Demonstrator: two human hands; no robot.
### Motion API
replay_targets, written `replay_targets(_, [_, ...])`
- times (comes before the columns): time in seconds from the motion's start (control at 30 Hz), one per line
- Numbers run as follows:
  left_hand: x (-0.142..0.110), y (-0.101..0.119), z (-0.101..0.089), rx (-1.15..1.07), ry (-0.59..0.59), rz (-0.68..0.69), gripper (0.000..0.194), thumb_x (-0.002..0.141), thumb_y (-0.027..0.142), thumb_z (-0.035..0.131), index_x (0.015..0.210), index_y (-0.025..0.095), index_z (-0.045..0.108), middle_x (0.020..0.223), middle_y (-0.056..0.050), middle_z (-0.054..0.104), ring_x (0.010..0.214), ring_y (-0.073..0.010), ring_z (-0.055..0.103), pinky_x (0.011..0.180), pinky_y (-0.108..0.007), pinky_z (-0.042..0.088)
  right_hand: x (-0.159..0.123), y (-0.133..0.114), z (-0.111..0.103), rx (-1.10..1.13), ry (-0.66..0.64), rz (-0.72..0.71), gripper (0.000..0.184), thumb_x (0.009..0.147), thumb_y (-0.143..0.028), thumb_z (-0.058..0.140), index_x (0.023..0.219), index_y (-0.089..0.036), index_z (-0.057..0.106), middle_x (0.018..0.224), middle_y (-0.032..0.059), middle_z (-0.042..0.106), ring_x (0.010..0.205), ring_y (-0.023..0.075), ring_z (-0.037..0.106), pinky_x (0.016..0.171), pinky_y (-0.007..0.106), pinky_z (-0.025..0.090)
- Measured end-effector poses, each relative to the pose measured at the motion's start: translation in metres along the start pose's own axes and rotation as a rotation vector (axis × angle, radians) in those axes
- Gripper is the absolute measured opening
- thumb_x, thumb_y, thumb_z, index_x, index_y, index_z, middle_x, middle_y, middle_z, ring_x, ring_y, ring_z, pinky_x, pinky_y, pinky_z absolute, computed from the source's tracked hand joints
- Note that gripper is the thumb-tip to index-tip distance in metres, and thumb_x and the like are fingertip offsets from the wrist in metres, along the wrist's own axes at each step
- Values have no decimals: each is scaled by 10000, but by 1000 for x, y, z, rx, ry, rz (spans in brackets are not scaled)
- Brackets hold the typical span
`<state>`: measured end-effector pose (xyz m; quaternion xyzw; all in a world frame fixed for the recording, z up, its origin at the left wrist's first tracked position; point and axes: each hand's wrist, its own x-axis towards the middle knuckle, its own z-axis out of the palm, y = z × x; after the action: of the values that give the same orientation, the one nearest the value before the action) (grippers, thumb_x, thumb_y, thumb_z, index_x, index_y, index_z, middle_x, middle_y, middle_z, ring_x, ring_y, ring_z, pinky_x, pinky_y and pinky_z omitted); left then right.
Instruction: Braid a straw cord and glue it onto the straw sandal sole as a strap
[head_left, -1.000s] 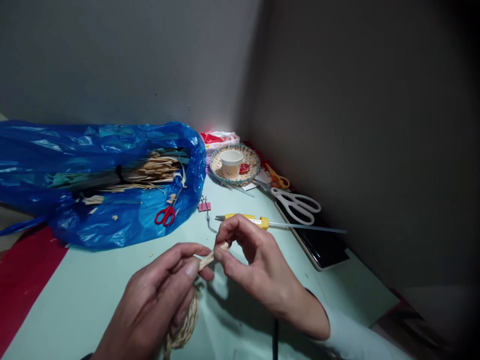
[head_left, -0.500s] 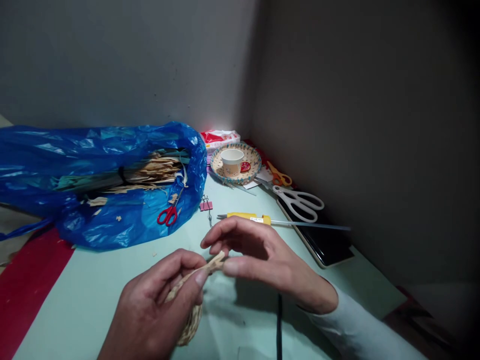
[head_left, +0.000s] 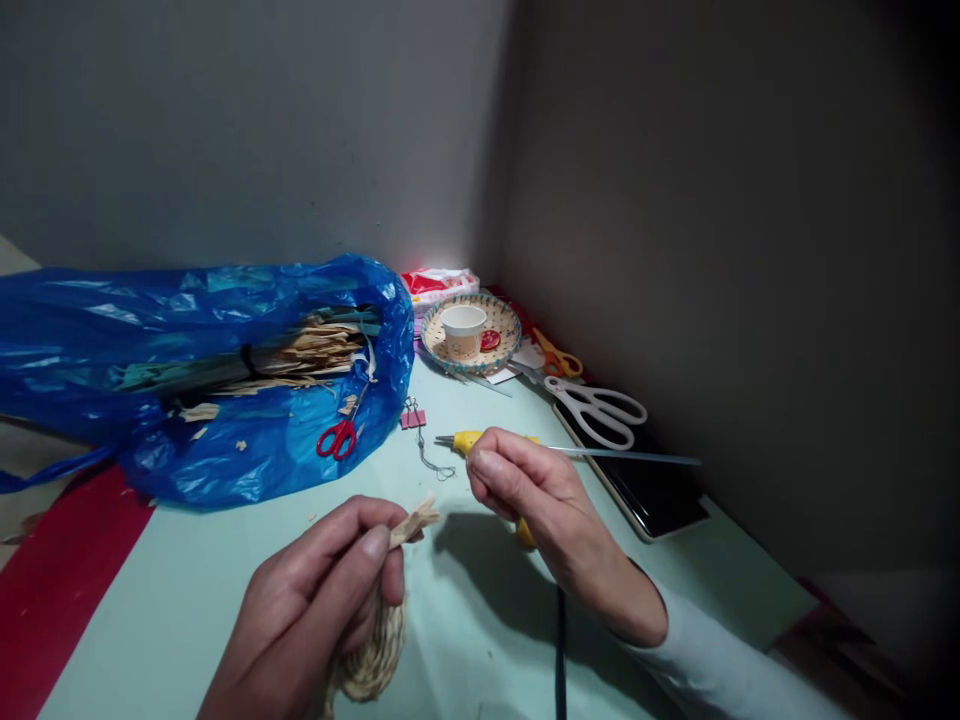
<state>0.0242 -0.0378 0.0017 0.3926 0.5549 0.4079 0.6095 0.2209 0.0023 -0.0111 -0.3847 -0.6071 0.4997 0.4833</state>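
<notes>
My left hand (head_left: pixel 315 590) is closed, pinching the end of a braided straw cord (head_left: pixel 375 650) between thumb and forefinger. The cord's pale, frayed tip sticks out past the fingertips, and its plaited loops hang below the hand. To the right, my right hand (head_left: pixel 536 500) is raised with its fingers curled and pressed together; whatever they may hold is hidden. Behind it, a yellow hot glue gun (head_left: pixel 466 441) lies on the table, largely covered by the hand. Its nozzle points left, and a clear glue stick (head_left: pixel 630 456) extends out of its back.
At the left, a blue plastic bag (head_left: pixel 262 485) holds dry straw strips (head_left: pixel 322 345), with red-handled scissors (head_left: pixel 337 438) on it. A pink binder clip (head_left: pixel 412 419) is nearby. Behind stand a woven tray (head_left: pixel 435 355) and paper cup (head_left: pixel 463 340). White scissors (head_left: pixel 600 405) overlap a phone (head_left: pixel 652 500).
My right hand has left the straw tip, moved right and closed up in front of the glue gun. My left hand keeps its hold, with the frayed end now fully showing.
</notes>
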Motion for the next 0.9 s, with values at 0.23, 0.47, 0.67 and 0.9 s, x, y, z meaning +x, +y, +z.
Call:
replay_targets(0.23, [1,4,4,201,71,65,269,789,510,710,885,260,733,662,41,632,576,-126,515,502,-193,412,0,-2,1,-147,-1,-52,356,990,-296,536,648,-196,536,585,-53,487,585,112,467,609,261,367])
replay_targets(0.47, [0,-1,1,289,158,196,215,785,482,732,868,291,787,653,60,660,552,-110,511,515,-184,424,-2,-7,5,-142,-119,-144,179,1011,-202,515,934,-178,674,844,10,706,795,135,651,747,257,470])
replay_targets(0.67, [-1,-2,5,277,149,312,84,742,346,744,776,327,819,632,58,717,587,-151,645,574,-205,524,-6,-15,12,-299,-202,-171,164,969,-327,620,971,-166,652,829,-2,644,770,135,599,737,243,459])
replay_targets(0.9, [2,-11,5,373,157,372,117,722,284,705,722,324,815,574,55,719,600,-167,669,610,-212,531,-9,3,22,-650,-146,-519,298,1030,-260,415,764,-195,532,685,12,561,635,163,485,608,308,379])
